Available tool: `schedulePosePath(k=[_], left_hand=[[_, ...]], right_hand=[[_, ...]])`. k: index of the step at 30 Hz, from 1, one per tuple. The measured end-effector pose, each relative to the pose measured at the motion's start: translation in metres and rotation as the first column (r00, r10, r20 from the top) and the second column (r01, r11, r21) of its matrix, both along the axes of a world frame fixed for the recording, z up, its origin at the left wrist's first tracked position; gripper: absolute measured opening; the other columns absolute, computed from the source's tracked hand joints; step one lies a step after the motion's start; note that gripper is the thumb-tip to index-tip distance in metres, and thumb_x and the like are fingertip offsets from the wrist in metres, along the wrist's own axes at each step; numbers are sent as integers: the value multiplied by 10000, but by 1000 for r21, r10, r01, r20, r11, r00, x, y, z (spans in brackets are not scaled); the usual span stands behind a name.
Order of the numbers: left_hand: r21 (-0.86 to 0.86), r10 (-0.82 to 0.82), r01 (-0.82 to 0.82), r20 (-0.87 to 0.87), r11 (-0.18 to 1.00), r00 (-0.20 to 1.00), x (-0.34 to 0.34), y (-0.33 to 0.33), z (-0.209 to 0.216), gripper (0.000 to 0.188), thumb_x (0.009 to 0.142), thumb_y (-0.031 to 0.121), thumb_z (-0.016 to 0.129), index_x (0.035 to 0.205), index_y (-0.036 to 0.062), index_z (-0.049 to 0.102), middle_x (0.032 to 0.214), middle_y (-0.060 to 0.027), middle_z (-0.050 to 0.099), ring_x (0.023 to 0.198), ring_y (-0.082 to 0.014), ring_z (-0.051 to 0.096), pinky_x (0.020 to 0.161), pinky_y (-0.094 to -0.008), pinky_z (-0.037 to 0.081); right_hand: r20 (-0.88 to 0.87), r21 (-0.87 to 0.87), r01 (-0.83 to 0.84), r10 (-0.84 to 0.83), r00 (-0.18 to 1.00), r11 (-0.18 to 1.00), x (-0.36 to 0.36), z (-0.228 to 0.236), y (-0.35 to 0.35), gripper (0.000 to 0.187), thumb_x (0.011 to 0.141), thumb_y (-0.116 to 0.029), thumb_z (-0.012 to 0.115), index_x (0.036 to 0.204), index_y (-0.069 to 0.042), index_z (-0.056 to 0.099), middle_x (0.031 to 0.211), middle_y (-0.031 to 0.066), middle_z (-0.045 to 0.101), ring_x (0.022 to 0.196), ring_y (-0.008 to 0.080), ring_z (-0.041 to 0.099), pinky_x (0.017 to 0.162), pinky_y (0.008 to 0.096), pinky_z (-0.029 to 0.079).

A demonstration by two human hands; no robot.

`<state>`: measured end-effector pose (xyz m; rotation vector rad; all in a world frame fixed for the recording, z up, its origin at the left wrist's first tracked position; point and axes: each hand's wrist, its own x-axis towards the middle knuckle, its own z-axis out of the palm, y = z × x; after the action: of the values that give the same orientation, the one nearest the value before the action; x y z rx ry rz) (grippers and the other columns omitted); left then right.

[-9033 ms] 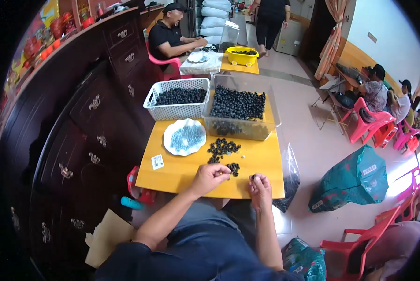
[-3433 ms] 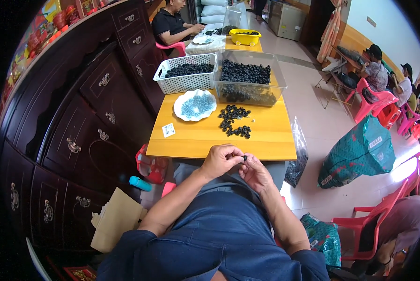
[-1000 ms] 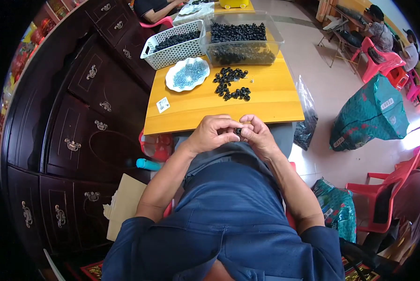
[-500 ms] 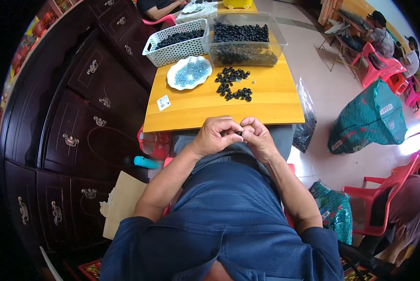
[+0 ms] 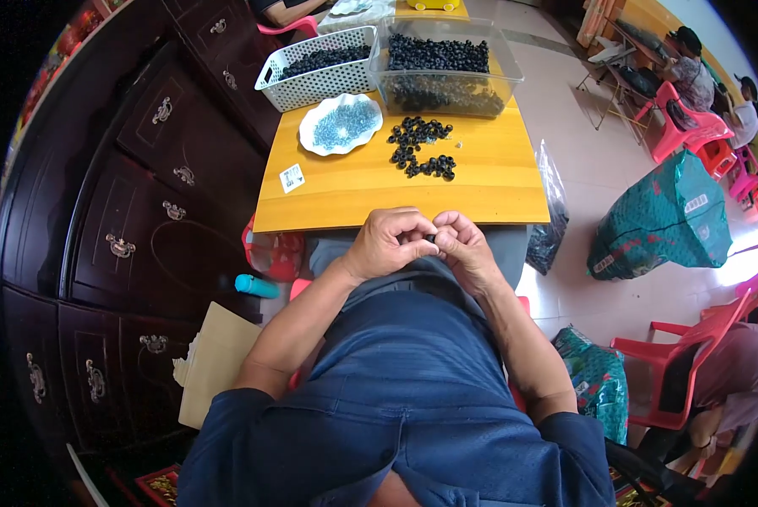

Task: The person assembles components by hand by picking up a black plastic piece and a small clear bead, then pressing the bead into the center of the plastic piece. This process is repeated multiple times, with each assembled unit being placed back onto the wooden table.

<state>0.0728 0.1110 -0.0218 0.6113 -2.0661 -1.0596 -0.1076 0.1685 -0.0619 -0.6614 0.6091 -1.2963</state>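
Above my lap, just off the near edge of the table, my two hands meet fingertip to fingertip. A small round black piece (image 5: 430,238) sits in the pinch between them, mostly covered by fingers. My left hand (image 5: 387,243) grips it with thumb and index finger, its other fingers curled. From the other side my right hand (image 5: 467,252) pinches it too. Beyond the hands lies a loose pile of small black ring-like pieces (image 5: 404,155) on the yellow wooden table (image 5: 336,198). Left of that pile, a white wavy-rimmed plate (image 5: 310,145) holds many small clear bluish pieces.
A white perforated basket (image 5: 311,91) and a clear plastic bin (image 5: 446,93), both with black pieces, stand at the table's back. A white card (image 5: 292,178) lies at left. Dark drawers (image 5: 142,228) flank the left; green bags (image 5: 662,224) and red chairs (image 5: 692,363) are right.
My view has shifted slightly. Both hands stay together at the same spot around the black piece, with only small finger movements.
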Motion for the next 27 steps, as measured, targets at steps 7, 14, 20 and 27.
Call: schedulePosePath(k=[7, 14, 20, 27], left_hand=[[-15, -6, 6, 25, 1000, 1000, -2, -1, 4, 164, 735, 71, 817, 840, 54, 692, 726, -33, 626, 634, -135, 573, 576, -275, 436], [-5, -36, 36, 56, 999, 998, -3, -15, 2, 155, 737, 78, 812, 830, 69, 687, 709, -47, 610, 621, -171, 578, 571, -292, 442], [33, 8, -13, 130, 999, 992, 15, -55, 12, 173, 750, 69, 808, 864, 48, 679, 710, -58, 618, 619, -169, 583, 578, -285, 454], [-78, 407, -407, -17, 910, 913, 58, -164, 74, 160, 825, -11, 726, 976, 2, 672, 697, 23, 568, 630, -37, 513, 584, -206, 434]], right_hand=[[44, 4, -41, 41, 998, 999, -1, 5, 1, 309, 890, -134, 737, 1137, -54, 569, 926, 17, 649, 867, 109, 618, 794, 242, 482], [38, 54, -58, 56, 998, 997, -3, -9, -11, 324, 890, -143, 731, 1152, -47, 567, 1030, 71, 670, 977, 160, 644, 860, 284, 494], [-40, 84, -98, 102, 994, 992, -8, -13, -15, 469, 859, -290, 769, 1193, -48, 545, 978, 43, 641, 894, 135, 609, 811, 274, 489], [78, 109, -259, 251, 965, 960, -13, -26, -16, 474, 853, -303, 777, 1191, -50, 560, 1013, 100, 676, 908, 177, 634, 814, 292, 499]])
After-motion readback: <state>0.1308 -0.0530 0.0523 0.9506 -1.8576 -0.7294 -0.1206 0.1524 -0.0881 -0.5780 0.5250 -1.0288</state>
